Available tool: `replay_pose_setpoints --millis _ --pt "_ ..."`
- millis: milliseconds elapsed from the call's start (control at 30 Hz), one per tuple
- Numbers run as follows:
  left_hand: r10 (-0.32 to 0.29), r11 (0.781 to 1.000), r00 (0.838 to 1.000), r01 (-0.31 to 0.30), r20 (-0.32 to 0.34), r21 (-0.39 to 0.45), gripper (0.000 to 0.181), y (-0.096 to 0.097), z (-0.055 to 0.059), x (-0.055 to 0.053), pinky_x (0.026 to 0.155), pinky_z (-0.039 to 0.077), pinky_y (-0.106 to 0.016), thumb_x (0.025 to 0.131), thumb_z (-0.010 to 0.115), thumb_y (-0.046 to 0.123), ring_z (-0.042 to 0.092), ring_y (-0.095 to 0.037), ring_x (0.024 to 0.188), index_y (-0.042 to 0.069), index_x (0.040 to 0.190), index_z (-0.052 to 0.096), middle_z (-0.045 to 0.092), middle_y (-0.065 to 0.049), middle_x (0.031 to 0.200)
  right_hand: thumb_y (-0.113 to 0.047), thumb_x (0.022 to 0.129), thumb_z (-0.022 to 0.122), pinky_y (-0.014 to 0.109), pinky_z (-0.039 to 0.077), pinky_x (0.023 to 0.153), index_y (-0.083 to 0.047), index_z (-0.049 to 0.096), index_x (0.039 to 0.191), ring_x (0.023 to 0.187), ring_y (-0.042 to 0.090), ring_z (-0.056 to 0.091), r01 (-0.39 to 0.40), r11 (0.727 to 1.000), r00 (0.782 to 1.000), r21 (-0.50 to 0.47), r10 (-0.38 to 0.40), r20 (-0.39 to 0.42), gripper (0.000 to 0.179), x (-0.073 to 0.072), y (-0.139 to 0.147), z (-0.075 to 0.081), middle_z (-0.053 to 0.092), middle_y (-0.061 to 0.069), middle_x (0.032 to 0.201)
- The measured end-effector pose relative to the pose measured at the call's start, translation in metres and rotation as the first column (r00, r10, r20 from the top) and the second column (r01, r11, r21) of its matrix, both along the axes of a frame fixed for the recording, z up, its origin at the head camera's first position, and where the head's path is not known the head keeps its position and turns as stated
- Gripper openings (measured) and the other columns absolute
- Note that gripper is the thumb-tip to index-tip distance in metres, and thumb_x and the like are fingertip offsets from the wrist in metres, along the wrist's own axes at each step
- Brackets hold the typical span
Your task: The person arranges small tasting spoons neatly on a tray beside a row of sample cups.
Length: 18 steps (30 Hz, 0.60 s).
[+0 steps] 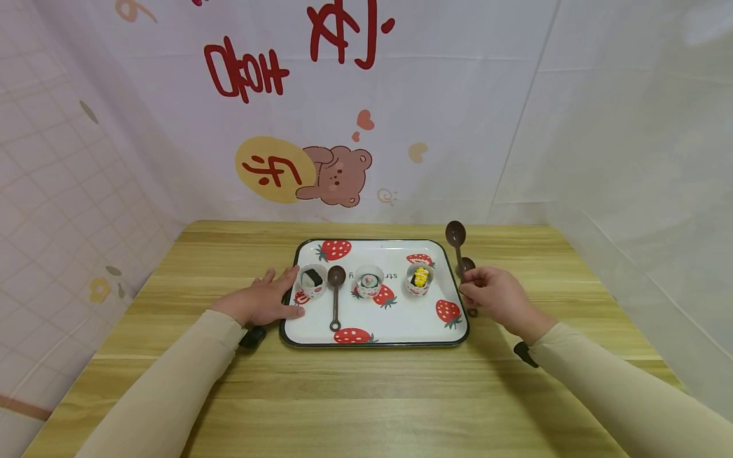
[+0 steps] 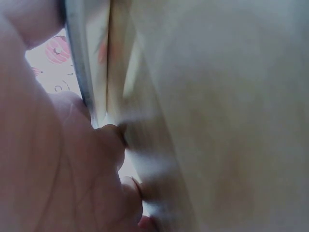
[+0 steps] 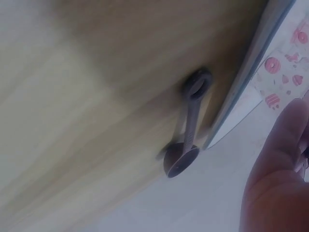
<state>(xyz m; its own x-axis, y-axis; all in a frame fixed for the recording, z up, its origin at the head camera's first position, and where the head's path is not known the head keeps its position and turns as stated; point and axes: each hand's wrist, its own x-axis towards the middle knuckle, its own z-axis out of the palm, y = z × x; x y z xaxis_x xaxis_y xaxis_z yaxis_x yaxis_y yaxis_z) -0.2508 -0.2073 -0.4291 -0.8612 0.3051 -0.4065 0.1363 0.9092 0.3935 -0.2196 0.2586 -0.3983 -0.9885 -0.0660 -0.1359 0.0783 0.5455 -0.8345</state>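
Note:
My right hand (image 1: 494, 294) pinches a brown spoon (image 1: 455, 235) by its handle, bowl up, beyond the right side of a white strawberry-print tray (image 1: 321, 327). A second brown spoon (image 3: 192, 123) lies on the table beside the tray, partly hidden by that hand in the head view. My left hand (image 1: 260, 301) rests at the tray's left edge, fingers extended, thumb over the rim. Near its fingertips stands a small cup (image 1: 312, 291) holding a black-and-white rice ball (image 1: 312, 278). Right of this cup, a third brown spoon (image 1: 336, 299) lies on the tray.
In the tray's middle is a cup (image 1: 368, 291) with a sushi roll piece (image 1: 369, 280). Toward its right is another cup (image 1: 418, 291) with a yellow-topped piece (image 1: 420, 277). The wooden table (image 1: 366, 394) meets a printed curtain (image 1: 446, 127) behind.

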Motion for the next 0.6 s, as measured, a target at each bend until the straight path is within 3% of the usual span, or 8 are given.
replay_pose_setpoints --millis 300,600 --pt "-0.005 1.0 1.0 0.005 -0.001 0.002 0.11 0.0 0.0 0.0 0.122 0.011 -0.079 0.093 0.067 0.066 -0.001 -0.055 0.16 0.019 0.172 0.005 0.008 -0.016 0.178 -0.011 0.102 0.066 0.027 0.062 0.071 0.01 0.063 0.119 0.076 0.008 0.07 -0.022 1.0 1.0 -0.013 0.023 0.013 0.027 0.002 -0.015 0.0 0.076 0.012 0.094" --pt "-0.004 1.0 1.0 0.004 -0.001 0.004 0.11 -0.001 0.0 0.0 0.122 0.011 -0.079 0.094 0.067 0.065 -0.001 -0.055 0.16 0.018 0.172 0.006 0.009 -0.015 0.178 -0.01 0.102 0.066 0.026 0.062 0.072 0.011 0.065 0.116 0.079 0.013 0.071 -0.064 0.998 0.998 -0.018 0.064 -0.002 0.025 0.002 -0.028 -0.002 0.075 0.024 0.105"
